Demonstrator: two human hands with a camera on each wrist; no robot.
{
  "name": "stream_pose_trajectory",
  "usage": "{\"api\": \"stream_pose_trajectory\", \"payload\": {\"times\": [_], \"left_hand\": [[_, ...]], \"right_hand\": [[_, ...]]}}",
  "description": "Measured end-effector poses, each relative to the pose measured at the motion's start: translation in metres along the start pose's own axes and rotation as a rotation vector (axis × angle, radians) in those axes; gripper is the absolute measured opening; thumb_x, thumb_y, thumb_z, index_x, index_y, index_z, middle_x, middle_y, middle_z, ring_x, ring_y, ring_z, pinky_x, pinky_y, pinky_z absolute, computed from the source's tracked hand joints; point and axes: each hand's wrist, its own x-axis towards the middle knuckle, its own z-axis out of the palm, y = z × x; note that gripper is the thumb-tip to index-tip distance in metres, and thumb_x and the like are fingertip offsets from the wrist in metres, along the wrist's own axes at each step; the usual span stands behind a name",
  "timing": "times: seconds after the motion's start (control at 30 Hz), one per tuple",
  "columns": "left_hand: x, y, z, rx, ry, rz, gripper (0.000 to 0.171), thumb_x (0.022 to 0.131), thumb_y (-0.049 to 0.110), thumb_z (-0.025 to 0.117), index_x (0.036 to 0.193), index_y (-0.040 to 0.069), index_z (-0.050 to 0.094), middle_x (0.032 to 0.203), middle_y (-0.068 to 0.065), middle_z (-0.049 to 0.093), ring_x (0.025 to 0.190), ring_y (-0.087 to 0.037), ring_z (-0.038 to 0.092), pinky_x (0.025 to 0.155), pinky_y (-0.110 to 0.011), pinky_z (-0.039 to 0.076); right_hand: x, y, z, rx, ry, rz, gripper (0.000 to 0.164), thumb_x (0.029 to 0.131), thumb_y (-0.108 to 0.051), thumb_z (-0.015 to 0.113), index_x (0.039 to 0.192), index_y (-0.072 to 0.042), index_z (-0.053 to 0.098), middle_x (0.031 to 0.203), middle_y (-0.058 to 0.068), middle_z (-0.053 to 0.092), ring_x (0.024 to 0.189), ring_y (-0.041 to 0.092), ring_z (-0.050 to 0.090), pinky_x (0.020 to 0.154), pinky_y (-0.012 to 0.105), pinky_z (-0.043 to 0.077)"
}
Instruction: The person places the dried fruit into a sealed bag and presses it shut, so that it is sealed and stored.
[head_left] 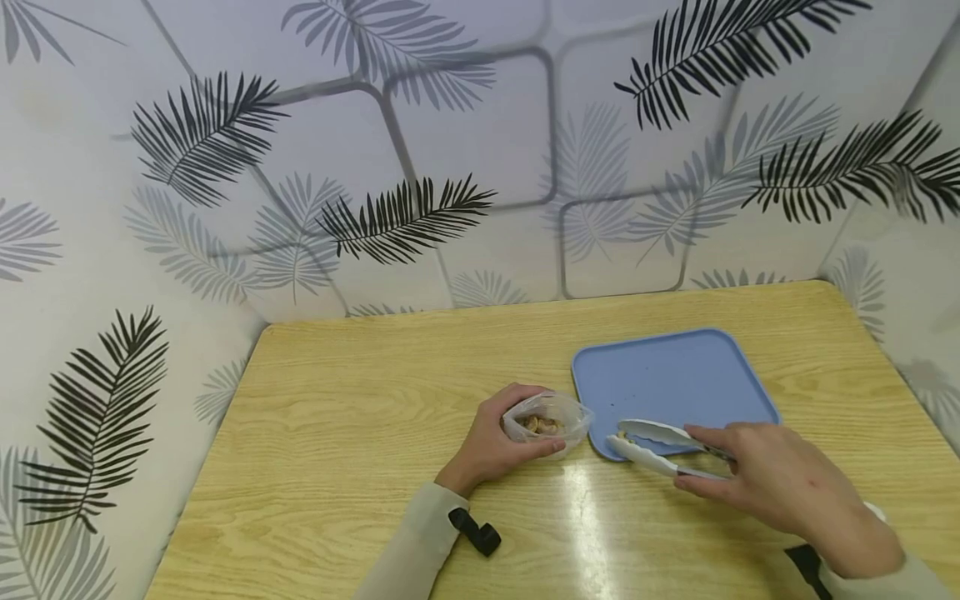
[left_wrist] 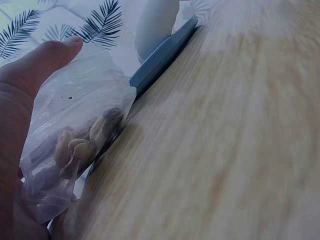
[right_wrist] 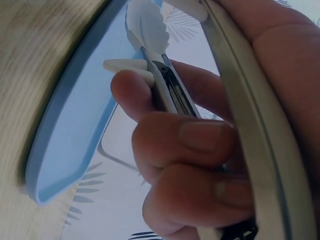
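Note:
My left hand (head_left: pixel 498 442) grips a clear plastic bag (head_left: pixel 576 415) on the table, thumb in front and fingers behind. Its mouth faces up, and brownish nuts (head_left: pixel 542 425) lie inside. Through the plastic the left wrist view shows several nuts (left_wrist: pixel 80 149) close up. My right hand (head_left: pixel 795 483) holds a pair of tongs (head_left: pixel 645 457) with white scalloped heads and metal arms, fingers curled round the arms. The heads stand apart over the near left corner of a blue tray (head_left: pixel 675 379). Small yellowish bits (head_left: pixel 627 437) show between the tips.
The tray lies at the right on the wood-grain table (head_left: pixel 337 433), with a few dark specks on it. A wall (head_left: pixel 480 142) covered in leaf print rises behind the table and on both sides.

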Motion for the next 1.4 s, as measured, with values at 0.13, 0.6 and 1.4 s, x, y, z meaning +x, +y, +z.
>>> {"api": "stream_pose_trajectory", "payload": {"times": [0.13, 0.6, 1.4], "left_hand": [[0.000, 0.000, 0.000, -0.007, 0.004, 0.011, 0.064, 0.087, 0.018, 0.095, 0.144, 0.026, 0.069, 0.131, -0.003, 0.073, 0.109, -0.016, 0.068, 0.095, -0.032, 0.058], [-0.001, 0.001, 0.000, 0.000, 0.003, 0.014, 0.063, 0.087, 0.018, 0.094, 0.144, 0.026, 0.069, 0.131, -0.003, 0.073, 0.108, -0.014, 0.068, 0.093, -0.031, 0.058], [0.001, 0.001, 0.000, -0.015, 0.005, 0.001, 0.064, 0.086, 0.017, 0.095, 0.144, 0.026, 0.070, 0.131, -0.002, 0.073, 0.109, -0.016, 0.068, 0.095, -0.031, 0.058]], "right_hand": [[0.003, -0.002, -0.002, -0.019, -0.022, 0.006, 0.073, 0.090, -0.063, 0.083, 0.140, -0.011, 0.076, 0.064, -0.009, 0.043, 0.059, 0.008, 0.037, 0.052, 0.027, 0.030], [0.004, 0.000, 0.000, -0.010, 0.008, 0.009, 0.070, 0.092, -0.061, 0.082, 0.143, -0.014, 0.074, 0.071, -0.009, 0.051, 0.062, 0.008, 0.042, 0.053, 0.026, 0.033], [0.008, -0.012, -0.009, -0.059, 0.317, -0.130, 0.064, 0.084, -0.048, 0.093, 0.138, -0.018, 0.078, 0.069, -0.014, 0.047, 0.057, 0.000, 0.033, 0.051, 0.022, 0.030]]}}
